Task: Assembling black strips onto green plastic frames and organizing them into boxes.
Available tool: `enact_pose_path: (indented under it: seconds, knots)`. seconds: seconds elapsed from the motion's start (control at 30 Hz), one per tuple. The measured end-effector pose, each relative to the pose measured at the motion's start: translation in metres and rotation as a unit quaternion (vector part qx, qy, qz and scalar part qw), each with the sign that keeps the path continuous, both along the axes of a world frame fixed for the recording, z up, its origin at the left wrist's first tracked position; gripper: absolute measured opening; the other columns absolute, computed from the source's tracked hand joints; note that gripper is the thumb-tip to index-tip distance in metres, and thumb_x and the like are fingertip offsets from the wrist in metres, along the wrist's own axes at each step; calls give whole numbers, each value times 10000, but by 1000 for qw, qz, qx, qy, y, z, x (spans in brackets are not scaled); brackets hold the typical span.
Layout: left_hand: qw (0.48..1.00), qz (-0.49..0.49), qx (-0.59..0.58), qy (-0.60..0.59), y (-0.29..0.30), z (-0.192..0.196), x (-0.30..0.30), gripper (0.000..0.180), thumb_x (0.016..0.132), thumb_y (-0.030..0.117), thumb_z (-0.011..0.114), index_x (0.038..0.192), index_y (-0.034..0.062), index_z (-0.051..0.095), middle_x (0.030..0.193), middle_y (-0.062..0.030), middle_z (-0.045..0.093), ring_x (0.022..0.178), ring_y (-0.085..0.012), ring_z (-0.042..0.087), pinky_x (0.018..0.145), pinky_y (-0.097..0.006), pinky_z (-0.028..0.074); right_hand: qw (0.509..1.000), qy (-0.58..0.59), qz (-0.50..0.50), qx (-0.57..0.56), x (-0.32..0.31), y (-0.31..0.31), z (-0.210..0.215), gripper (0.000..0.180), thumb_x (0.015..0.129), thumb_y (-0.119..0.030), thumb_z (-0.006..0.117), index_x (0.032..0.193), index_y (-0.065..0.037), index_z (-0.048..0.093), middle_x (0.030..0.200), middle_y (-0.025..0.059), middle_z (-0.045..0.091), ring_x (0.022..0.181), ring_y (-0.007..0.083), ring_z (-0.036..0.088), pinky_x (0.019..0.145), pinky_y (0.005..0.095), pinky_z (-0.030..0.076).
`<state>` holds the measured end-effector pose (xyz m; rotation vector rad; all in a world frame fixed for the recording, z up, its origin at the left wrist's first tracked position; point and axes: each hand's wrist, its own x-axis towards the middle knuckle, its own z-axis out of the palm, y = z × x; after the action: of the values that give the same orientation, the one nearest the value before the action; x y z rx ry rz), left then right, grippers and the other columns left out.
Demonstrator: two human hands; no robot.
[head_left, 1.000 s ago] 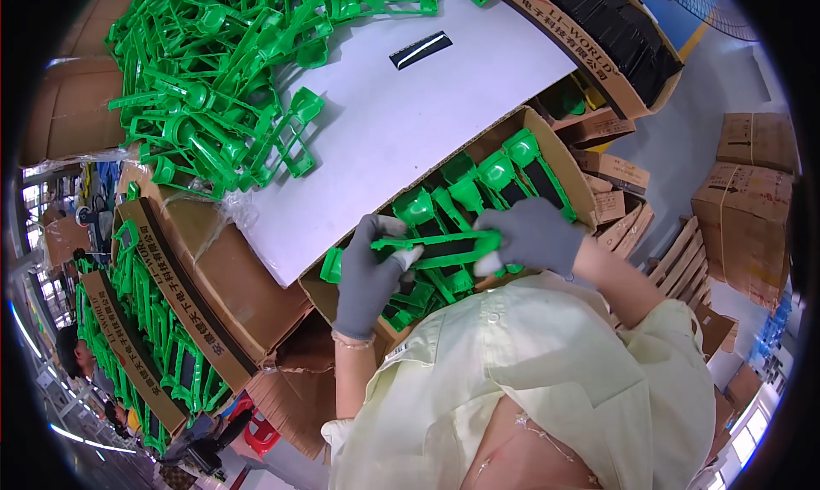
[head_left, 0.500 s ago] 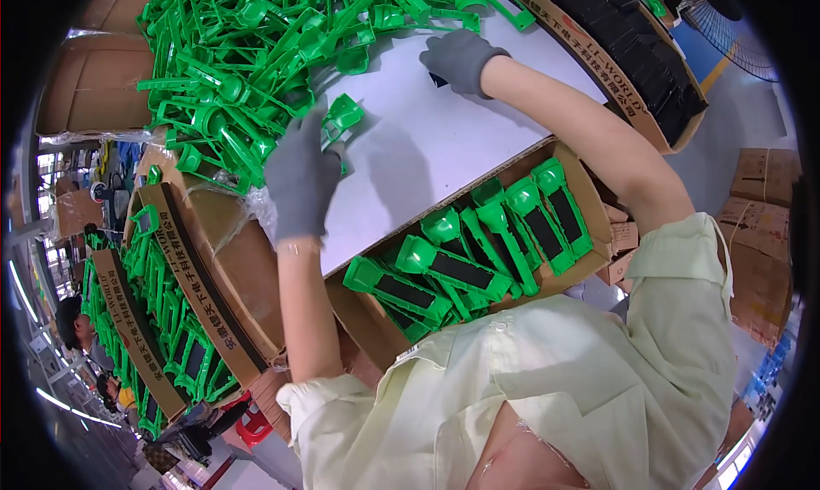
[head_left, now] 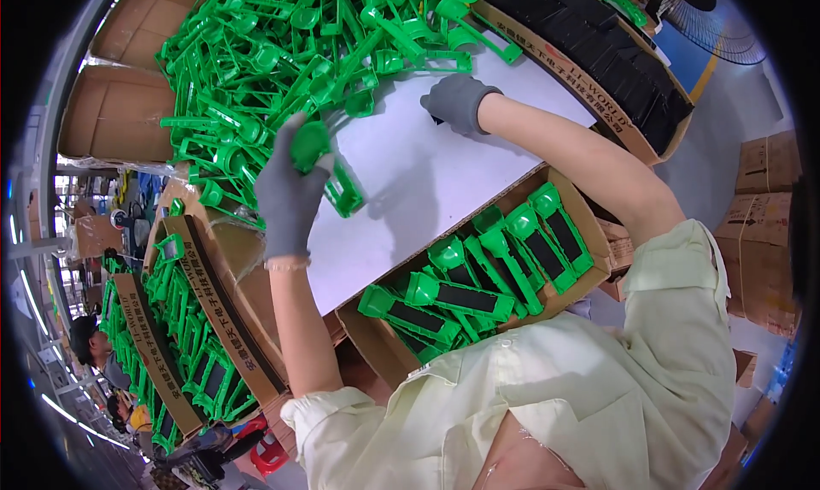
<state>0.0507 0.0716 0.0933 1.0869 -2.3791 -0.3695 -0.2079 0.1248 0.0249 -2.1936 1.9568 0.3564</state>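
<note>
My left hand [head_left: 289, 191], in a grey glove, grips a green plastic part [head_left: 312, 147] with a rounded cup end and a narrow frame. The cup end is up by my thumb and fingers; the frame slants down to the right above the white work surface [head_left: 384, 161]. My right hand [head_left: 461, 103], also gloved in grey, has curled fingers near the far side of that surface. A small bit of a black piece [head_left: 438, 121] shows under those fingers; the rest is hidden. A large heap of similar green parts [head_left: 256, 59] lies beyond and left of my left hand.
Nearest my body stands an open carton [head_left: 600, 272] of green parts fitted with black panels. A carton of black pieces [head_left: 589, 37] is at the far right. More cartons of green parts [head_left: 218, 306] stand at left. A fan [head_left: 713, 29] is at far right; a person [head_left: 90, 341] is at far left.
My left hand has drawn the green part away from the heap and turned it, so its frame now points down to the right. My right hand keeps nearly the same pose; the view has shifted slightly.
</note>
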Motion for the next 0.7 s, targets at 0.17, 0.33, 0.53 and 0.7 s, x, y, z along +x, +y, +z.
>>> enact_pose_path:
  seconds: [0.17, 0.33, 0.53, 0.7]
  knots:
    - [923, 78, 299, 231, 33, -6, 36, 535, 754, 175, 725, 1218, 49, 491, 834, -86, 635, 552, -146, 591, 457, -238, 478, 999, 28, 22, -18, -2, -6, -2, 333, 666, -24, 681, 990, -48, 610, 983, 167, 630, 913, 339, 631, 742, 416, 524]
    - [754, 66, 510, 410, 70, -36, 47, 536, 850, 122, 618, 1312, 2, 373, 849, -122, 617, 595, -137, 587, 525, -215, 507, 998, 55, 33, 13, 5, -10, -11, 307, 664, -26, 679, 965, -49, 628, 963, 153, 646, 911, 334, 636, 729, 408, 525]
    - [688, 35, 580, 435, 90, -64, 69, 390, 936, 226, 515, 1237, -15, 459, 1002, -190, 607, 882, -332, 647, 757, -335, 560, 997, 41, 43, 42, 5, 2, 3, 391, 646, -68, 703, 1017, -19, 593, 942, 177, 637, 885, 334, 635, 739, 423, 518]
    - [609, 52, 627, 484, 94, -60, 70, 345, 936, 247, 507, 1160, -14, 483, 1028, -214, 602, 931, -370, 633, 767, -345, 556, 999, 28, 37, 18, 1, 19, -1, 442, 636, -76, 700, 1059, -32, 578, 967, 178, 620, 885, 342, 624, 749, 426, 513]
